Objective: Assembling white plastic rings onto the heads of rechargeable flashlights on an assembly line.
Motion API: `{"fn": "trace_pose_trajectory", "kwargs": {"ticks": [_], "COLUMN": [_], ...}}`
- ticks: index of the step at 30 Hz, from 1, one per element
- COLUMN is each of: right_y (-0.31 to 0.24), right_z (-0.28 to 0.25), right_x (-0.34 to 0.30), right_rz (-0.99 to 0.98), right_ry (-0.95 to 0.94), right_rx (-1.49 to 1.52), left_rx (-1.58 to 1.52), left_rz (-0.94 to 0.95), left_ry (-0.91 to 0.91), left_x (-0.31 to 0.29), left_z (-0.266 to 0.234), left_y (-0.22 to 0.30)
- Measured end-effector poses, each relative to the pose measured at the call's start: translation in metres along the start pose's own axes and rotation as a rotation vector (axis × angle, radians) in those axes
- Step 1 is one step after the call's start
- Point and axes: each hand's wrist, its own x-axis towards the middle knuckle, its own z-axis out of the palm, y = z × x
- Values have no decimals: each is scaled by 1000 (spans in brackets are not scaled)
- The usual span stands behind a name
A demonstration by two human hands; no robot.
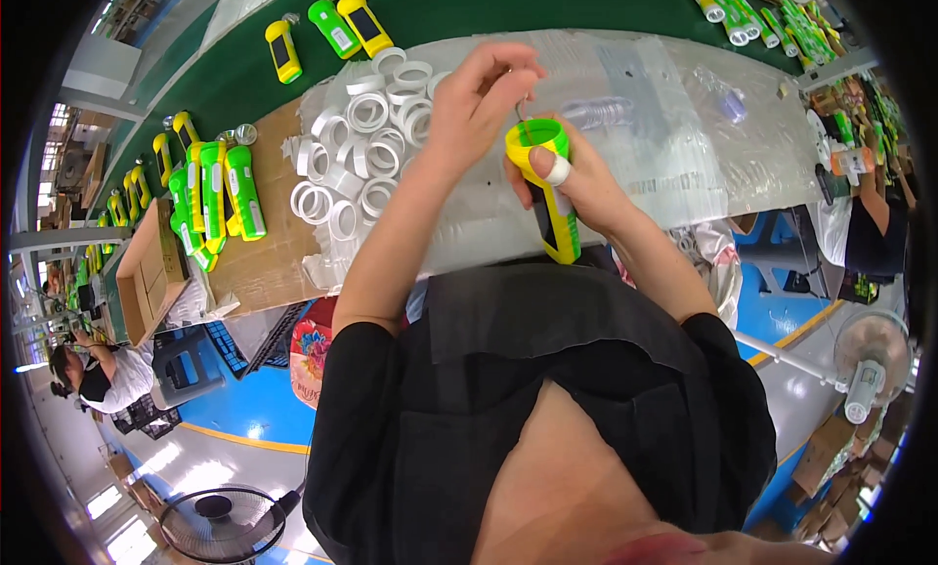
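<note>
My right hand (583, 174) is wrapped round a yellow and green flashlight body (557, 218), which stands nearly upright with its wide green-rimmed mouth facing up. White tape circles the thumb of that hand. Thin reddish wire (528, 127) rises out of the mouth. Just above it, my left hand (489, 101) is closed, fingertips together at the upper end of the wire; a small shiny bit shows there, but what it is I cannot make out. A heap of white plastic rings (368, 112) lies left of my hands, partly behind my left forearm.
Plastic sheeting (674, 125) covers the bench before me. Several green and yellow flashlights (244, 192) lie to the left, by an open cardboard box (151, 277); others (363, 26) rest on the green belt (547, 6) beyond. A coiled clear strip (598, 112) lies right of my hands.
</note>
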Motion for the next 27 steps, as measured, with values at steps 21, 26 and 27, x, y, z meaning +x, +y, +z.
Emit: {"fn": "trace_pose_trajectory", "kwargs": {"ticks": [21, 26, 27], "right_y": [0, 5, 5], "right_z": [-47, -55, -54], "right_x": [-39, -51, -51], "right_rz": [-57, -50, -51], "right_ry": [438, 414, 397], "right_rx": [261, 320, 306], "left_rx": [749, 850, 765], "left_rz": [167, 203, 180], "left_ry": [-63, -175, -158], "left_x": [-4, -3, -4], "left_z": [53, 51, 48], "left_y": [-80, -100, -101]}}
